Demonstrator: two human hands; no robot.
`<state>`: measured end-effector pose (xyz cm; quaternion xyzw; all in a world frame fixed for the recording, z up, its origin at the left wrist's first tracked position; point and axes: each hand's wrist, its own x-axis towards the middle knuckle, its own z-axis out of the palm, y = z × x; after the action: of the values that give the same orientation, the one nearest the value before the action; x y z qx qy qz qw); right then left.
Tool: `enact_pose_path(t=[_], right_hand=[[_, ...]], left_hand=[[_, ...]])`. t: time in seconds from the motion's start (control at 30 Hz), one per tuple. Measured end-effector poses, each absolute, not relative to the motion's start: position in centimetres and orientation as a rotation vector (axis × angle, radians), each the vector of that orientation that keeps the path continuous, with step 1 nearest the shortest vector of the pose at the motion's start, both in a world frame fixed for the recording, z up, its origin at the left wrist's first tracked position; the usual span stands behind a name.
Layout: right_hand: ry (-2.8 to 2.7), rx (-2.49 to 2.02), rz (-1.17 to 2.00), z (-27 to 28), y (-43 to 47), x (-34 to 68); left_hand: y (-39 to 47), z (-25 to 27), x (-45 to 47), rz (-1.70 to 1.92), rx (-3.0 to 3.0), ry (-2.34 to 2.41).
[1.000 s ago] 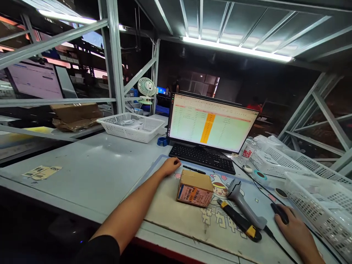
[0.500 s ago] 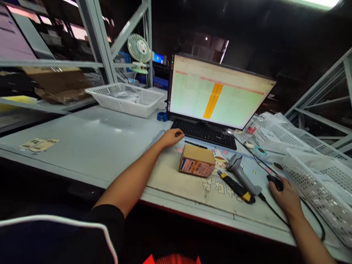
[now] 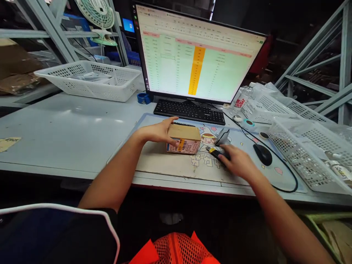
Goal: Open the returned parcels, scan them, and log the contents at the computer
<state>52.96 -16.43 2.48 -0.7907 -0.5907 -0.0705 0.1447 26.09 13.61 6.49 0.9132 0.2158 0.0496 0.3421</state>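
A small brown cardboard box (image 3: pixel 188 131) with a printed label on its front face sits on the desk mat. My left hand (image 3: pixel 161 131) spans the box's left end, thumb against the label and fingers along the far side. My right hand (image 3: pixel 235 159) is closed around the handle of a grey barcode scanner (image 3: pixel 223 136), whose head sticks out past the fingers. Beneath that hand lies a black and yellow utility knife (image 3: pixel 213 150), its rear part hidden. A black mouse (image 3: pixel 262 154) rests to the right of this hand.
Behind the mat stand a black keyboard (image 3: pixel 189 110) and a monitor (image 3: pixel 170 69) showing a spreadsheet. White plastic baskets (image 3: pixel 302 157) line the right side. Another white basket (image 3: pixel 101 90) stands at the back left, near a blue tape roll (image 3: pixel 143 98).
My right hand has left the mouse and moved left onto the scanner. My left hand has come from beside the keyboard to the box. The view has tilted down and shifted.
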Motion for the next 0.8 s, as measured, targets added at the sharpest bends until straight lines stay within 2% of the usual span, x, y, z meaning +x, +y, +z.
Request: enact_pose_path(t=[0.13,0.27,0.37,0.53,0.6,0.8], right_hand=[[-1.797,-2.597,-0.038,1.5,-14.2,48.9],[-1.749,-2.599,-0.007,2.1,-13.3,49.0],[-1.684,-2.385,0.114,3.4,-12.2,49.8],[-1.414,-1.790,0.656,6.2,-8.3,49.6],[-1.329,-1.629,0.782,6.9,-6.5,48.9],[-1.393,-1.515,0.715,4.9,-3.9,47.7]], left_hand=[[13.6,4.6,25.0,0.220,2.181,0.495],[12.3,2.1,23.1,0.484,2.119,0.423],[10.7,0.8,21.4,0.626,2.138,0.429],[8.3,-0.5,19.0,0.840,2.194,0.326],[7.8,-1.2,18.3,0.895,2.213,0.326],[7.2,-2.9,17.3,1.091,2.297,0.363]])
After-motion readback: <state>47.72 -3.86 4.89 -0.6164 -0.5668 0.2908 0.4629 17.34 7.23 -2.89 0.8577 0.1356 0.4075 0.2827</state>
